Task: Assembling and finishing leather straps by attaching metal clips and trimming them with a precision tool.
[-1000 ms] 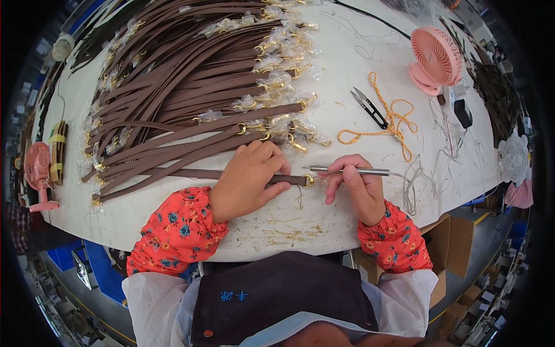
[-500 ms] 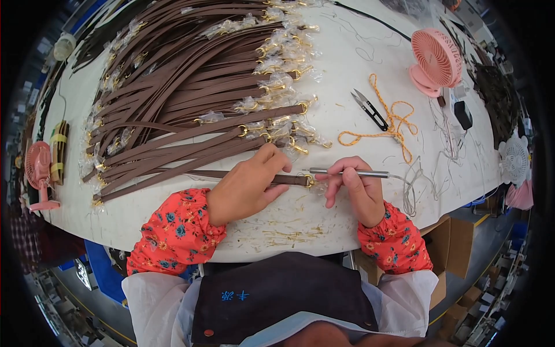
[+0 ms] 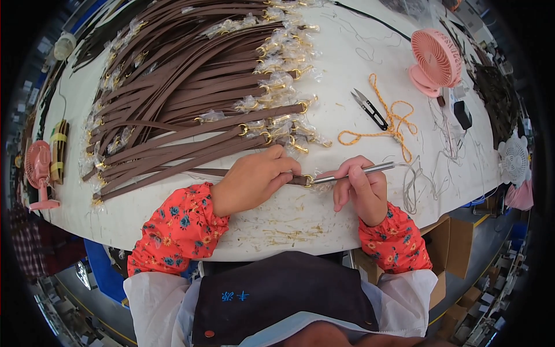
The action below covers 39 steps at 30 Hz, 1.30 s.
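Observation:
A brown strap [image 3: 299, 180] with a gold metal ring at its end lies near the front of the table, pressed between the fingers of my left hand [image 3: 254, 180]. My right hand [image 3: 363, 188] grips a slim silver pen-like tool [image 3: 378, 168] with a grey cord at its back end. The tool's tip meets the gold ring [image 3: 310, 180], or comes very close to it. Most of the strap's near end is hidden under my left fingers. Beyond my left hand spreads a large pile of brown straps [image 3: 191, 92] with gold clasps, many wrapped in clear plastic.
Black thread snips [image 3: 370, 109] and a knotted orange cord [image 3: 399, 124] lie right of the pile. A pink fan [image 3: 436, 58] stands at the back right, another pink fan [image 3: 39, 173] at the left edge. Loose threads and scraps dot the white table [image 3: 272, 234].
The tool has tilted, its tip lowering to the strap's ring and its back end rising. My left fingers have closed in nearer to the strap's end.

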Motion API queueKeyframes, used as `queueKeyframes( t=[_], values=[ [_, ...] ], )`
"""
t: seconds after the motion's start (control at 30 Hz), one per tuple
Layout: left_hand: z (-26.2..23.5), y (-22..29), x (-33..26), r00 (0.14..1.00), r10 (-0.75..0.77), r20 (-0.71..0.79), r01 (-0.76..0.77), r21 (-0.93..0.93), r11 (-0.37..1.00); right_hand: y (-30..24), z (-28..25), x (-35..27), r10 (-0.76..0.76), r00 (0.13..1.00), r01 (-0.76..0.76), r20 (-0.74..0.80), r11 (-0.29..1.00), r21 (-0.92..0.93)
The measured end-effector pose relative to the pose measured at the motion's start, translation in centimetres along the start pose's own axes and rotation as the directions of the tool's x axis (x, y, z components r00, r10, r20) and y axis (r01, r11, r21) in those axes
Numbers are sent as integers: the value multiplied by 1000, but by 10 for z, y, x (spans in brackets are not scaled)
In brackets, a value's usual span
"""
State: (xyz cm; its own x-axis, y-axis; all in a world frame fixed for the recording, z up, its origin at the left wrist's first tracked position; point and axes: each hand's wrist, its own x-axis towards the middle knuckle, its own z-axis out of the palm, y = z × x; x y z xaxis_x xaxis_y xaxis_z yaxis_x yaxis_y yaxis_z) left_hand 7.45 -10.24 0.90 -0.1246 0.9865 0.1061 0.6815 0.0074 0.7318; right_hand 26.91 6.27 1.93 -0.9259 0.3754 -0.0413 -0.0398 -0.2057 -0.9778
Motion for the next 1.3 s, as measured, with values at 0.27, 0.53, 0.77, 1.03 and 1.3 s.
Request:
queueKeyframes(
  t=[0.27,0.53,0.77,1.03,1.3],
  values=[
    [5,8,2,997,-63,-54,67,80,995,0,4,1,64,991,-54,116,995,-86],
    [2,9,0,997,-59,-45,59,-4,998,2,4,2,43,991,-31,126,995,-95],
    [2,8,0,999,-30,-44,30,0,1000,0,5,2,72,988,-59,136,993,-98],
    [3,7,0,999,-20,-43,20,-6,1000,2,4,2,53,988,-39,143,995,-94],
    [3,7,0,998,-20,-52,20,-3,1000,2,4,2,60,987,-45,147,994,-101]
  ],
)
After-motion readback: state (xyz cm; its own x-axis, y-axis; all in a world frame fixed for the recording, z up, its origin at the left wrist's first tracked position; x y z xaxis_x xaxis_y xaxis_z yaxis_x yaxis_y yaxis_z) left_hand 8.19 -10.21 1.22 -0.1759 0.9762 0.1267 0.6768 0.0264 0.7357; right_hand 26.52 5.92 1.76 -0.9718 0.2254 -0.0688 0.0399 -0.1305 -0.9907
